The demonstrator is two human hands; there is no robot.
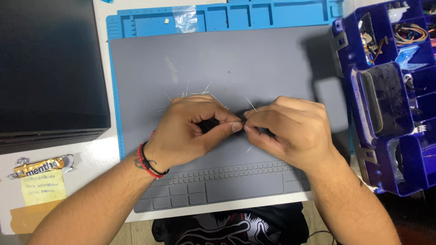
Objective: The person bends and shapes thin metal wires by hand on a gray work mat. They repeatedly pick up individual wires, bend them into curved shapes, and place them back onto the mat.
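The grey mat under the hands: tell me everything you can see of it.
The grey mat looks like soft rubbery silicone, rectangular and lying flat on a larger blue mat, whose compartmented edge shows above and to the left. Its near edge has moulded rows of small square cells and a few wider recesses. A pale smudge marks its upper left part. Thin wire pins lie scattered mid-mat. The left hand and right hand are over its centre, pinching a small dark part.

Electronics workbench: grey repair mat (254, 68), blue parts organizer (386, 149).
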